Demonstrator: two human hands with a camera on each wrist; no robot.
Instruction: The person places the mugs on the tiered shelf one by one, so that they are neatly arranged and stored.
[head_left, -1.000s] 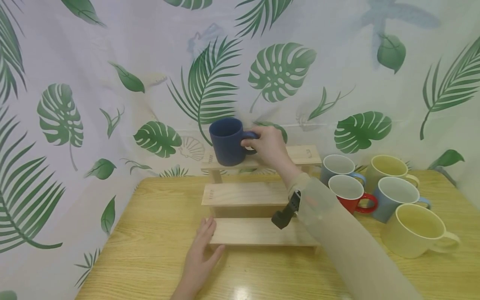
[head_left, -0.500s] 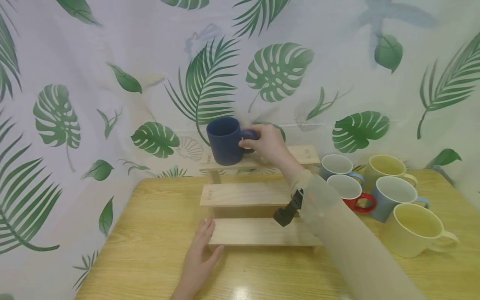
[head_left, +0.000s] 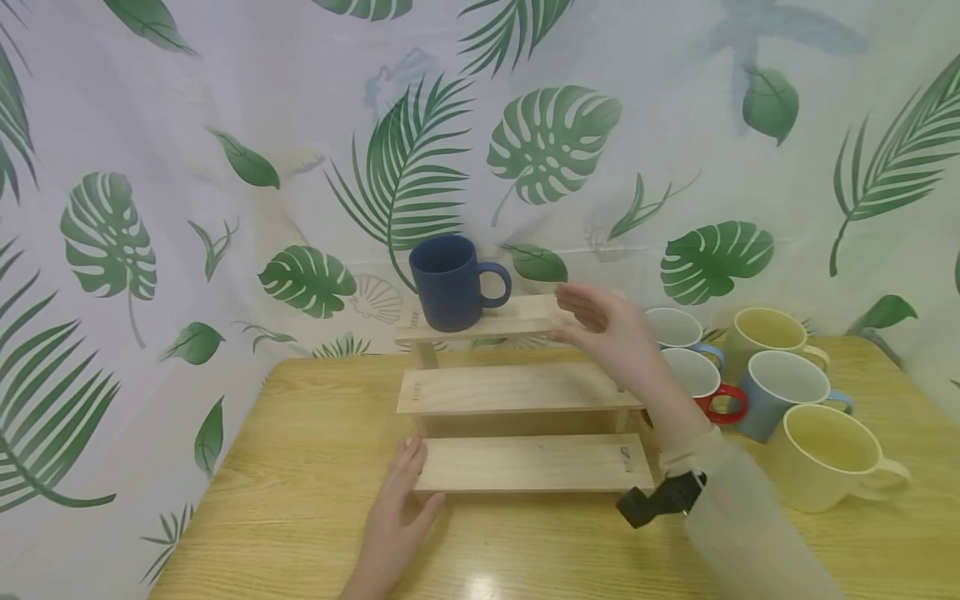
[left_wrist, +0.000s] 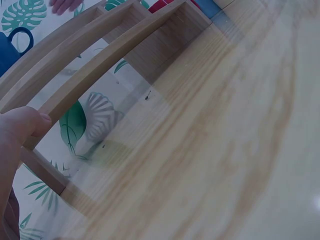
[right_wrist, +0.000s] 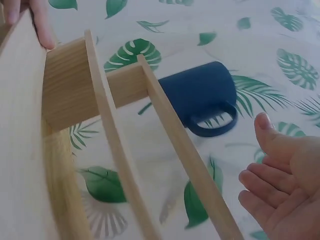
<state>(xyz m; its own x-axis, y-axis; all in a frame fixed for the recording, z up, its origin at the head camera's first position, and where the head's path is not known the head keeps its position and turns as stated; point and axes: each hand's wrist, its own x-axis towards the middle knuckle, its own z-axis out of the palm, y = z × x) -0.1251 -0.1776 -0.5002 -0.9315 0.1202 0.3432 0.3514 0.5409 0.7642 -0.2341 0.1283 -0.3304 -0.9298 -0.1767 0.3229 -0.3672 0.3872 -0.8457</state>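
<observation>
A dark blue mug [head_left: 447,287] stands upright at the left end of the top step of a three-step wooden display stand [head_left: 525,463]. To the right of its handle, apart from it, my right hand [head_left: 611,337] hovers with nothing in it; the right wrist view shows the fingers of this hand [right_wrist: 287,182] loosely spread. My left hand [head_left: 397,508] grips the left front corner of the lowest step. In the left wrist view the thumb of the left hand [left_wrist: 30,122] lies against that step's front edge.
Several mugs cluster right of the stand: a red one [head_left: 705,383] with a white inside, a light blue one [head_left: 787,392], a pale yellow one [head_left: 828,458] and others behind. A leaf-patterned cloth [head_left: 300,83] hangs behind the wooden table [head_left: 300,500].
My right hand has let go of the blue mug's handle and moved right, away from it. The mug stays on the top step, and my left hand keeps its place.
</observation>
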